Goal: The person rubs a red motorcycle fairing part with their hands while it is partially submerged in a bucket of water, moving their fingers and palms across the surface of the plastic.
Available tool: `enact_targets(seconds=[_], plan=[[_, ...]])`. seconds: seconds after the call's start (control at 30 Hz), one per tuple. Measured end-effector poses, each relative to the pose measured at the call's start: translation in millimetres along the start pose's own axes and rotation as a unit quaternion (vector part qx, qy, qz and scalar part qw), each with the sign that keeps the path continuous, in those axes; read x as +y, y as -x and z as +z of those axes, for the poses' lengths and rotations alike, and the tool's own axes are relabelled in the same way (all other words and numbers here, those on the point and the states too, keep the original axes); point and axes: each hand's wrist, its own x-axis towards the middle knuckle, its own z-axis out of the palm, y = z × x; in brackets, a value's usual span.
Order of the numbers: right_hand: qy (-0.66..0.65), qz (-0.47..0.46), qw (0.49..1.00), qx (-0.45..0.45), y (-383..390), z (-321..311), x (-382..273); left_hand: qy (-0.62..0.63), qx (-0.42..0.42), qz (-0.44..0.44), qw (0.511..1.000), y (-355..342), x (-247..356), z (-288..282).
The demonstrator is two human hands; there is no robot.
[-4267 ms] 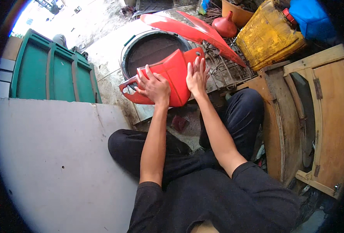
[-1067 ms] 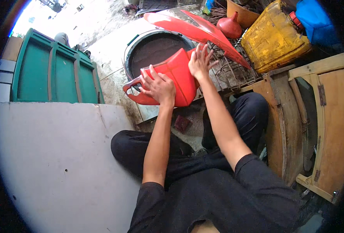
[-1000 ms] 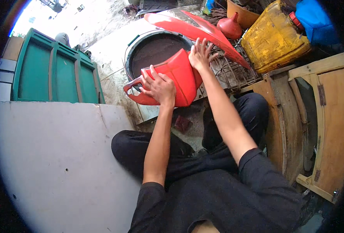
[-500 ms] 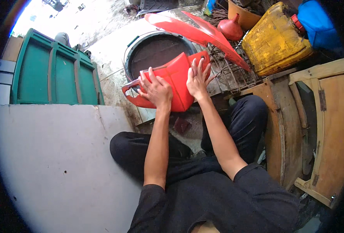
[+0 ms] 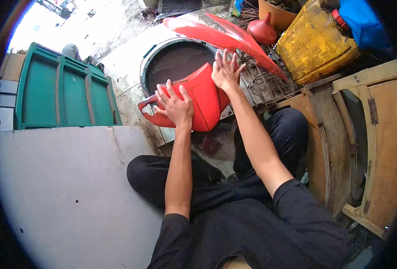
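Observation:
A glossy red plastic panel point(image 5: 205, 101), shaped like a motorcycle body cover with a cut-out at its left end, lies tilted over the near rim of a round dark tub point(image 5: 145, 74) of murky brownish water. My left hand point(image 5: 176, 107) rests with spread fingers on the panel's left part, beside the cut-out. Across the panel's far right part lies my right hand point(image 5: 226, 75), its fingers stretched out and apart. Behind it, a long, forked red plastic piece point(image 5: 247, 41) rests across a rusty wire rack point(image 5: 270, 87).
A red funnel point(image 5: 263, 30), a stained yellow jerrycan point(image 5: 317, 45) and a blue bag point(image 5: 364, 22) stand at the far right. Wooden frames point(image 5: 386, 121) are on my right. To my left are a pale board point(image 5: 73, 179) and a green panelled piece point(image 5: 73, 89).
My right hand has slid up and left along the panel's far edge, away from its right end. My left hand stays flat on the panel, shifted slightly left. The panel is slightly lower.

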Motion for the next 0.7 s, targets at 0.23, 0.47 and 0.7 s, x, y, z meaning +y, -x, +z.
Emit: enact_targets(seconds=[0.23, 0.47, 0.7], plan=[[-0.099, -0.012, 0.995, 0.027, 90, 30, -16, -0.009, 0.027, 0.005, 1.0, 0, -8, -1], [0.012, 0.016, 0.999, 0.045, -3, 15, -11, -0.013, 0.023, -0.012, 1.0, -4, 7, 1], [-0.003, -0.027, 1.0, 0.004, 26, 18, -19, -0.023, 0.032, -0.014, 0.999, -5, -4, -1]])
